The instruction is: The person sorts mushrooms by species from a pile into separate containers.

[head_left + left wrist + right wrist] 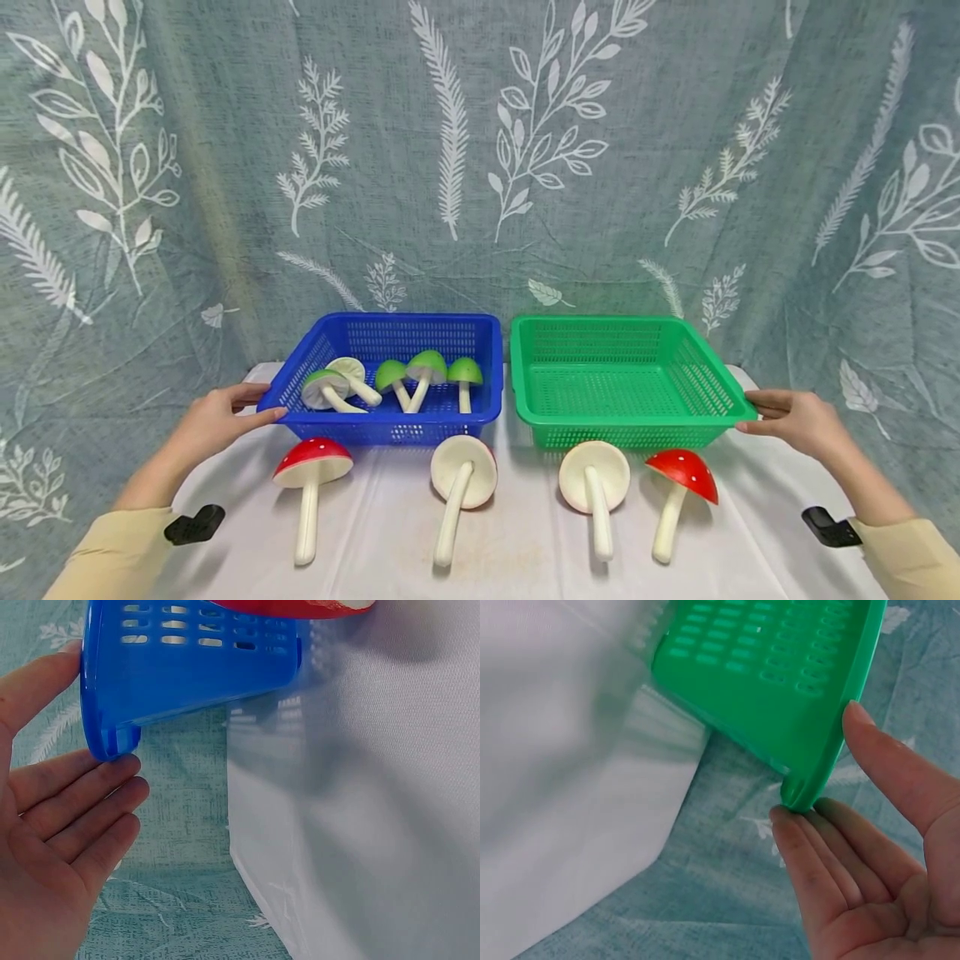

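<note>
A blue plastic basket point(390, 429) stands on the left and holds several green-capped toy mushrooms point(426, 368). My left hand point(225, 417) holds its near left corner, thumb on one side of the rim and fingertips on the other, as the left wrist view shows. Beside it is a green basket point(630, 435) with nothing inside. Its near right corner is held between the thumb and fingertips of my right hand point(798, 421). In front of the baskets lie several toy mushrooms, two showing red caps: one on the left point(313, 458), one on the right point(684, 473).
Two mushrooms lie between those, pale undersides up: one at centre left point(453, 500), the other at centre right point(596, 492). All rest on a white-covered table point(525, 550). A grey-green curtain with white leaf prints point(480, 150) hangs behind the baskets.
</note>
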`<state>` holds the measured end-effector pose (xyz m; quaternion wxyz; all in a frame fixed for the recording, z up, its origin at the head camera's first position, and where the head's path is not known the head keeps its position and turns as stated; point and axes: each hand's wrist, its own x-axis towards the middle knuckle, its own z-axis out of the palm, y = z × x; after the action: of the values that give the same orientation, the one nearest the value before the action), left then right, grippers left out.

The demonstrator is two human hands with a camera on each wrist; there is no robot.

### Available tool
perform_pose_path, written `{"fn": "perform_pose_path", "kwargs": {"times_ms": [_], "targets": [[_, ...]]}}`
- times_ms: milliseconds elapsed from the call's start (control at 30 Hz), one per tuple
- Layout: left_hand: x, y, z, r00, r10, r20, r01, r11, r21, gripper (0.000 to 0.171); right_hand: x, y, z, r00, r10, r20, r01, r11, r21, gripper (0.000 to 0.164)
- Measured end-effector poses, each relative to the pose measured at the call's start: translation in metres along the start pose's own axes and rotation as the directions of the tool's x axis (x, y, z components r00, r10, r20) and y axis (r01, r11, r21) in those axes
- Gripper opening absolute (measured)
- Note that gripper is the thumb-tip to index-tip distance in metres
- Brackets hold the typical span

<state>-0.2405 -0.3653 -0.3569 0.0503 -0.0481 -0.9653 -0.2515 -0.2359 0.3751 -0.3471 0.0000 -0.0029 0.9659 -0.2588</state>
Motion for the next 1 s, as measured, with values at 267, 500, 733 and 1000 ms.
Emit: {"fn": "perform_pose_path", "kwargs": {"times_ms": [267, 500, 733, 1000], "targets": [[0.0, 0.002, -0.001, 1.0, 0.016, -0.002, -0.016, 1.0, 0.023, 0.072, 0.002, 0.002, -0.003, 0.999, 0.029, 0.038, -0.031, 0.999, 0.041, 0.087], [-0.003, 0.006, -0.001, 0.998, 0.041, -0.043, -0.038, 0.997, 0.066, 0.068, 0.004, 0.002, -0.005, 0.998, 0.035, 0.047, -0.037, 0.999, 0.034, 0.087], [-0.019, 0.021, 0.001, 0.979, 0.086, -0.184, -0.078, 0.996, 0.048, 0.066, 0.004, 0.004, -0.007, 0.998, 0.035, 0.054, -0.037, 0.999, 0.032, 0.086], [-0.043, 0.041, 0.01, 0.933, 0.207, -0.295, -0.215, 0.977, 0.006, 0.031, 0.004, 0.005, -0.006, 0.998, 0.033, 0.054, -0.036, 0.998, 0.045, 0.086]]}}
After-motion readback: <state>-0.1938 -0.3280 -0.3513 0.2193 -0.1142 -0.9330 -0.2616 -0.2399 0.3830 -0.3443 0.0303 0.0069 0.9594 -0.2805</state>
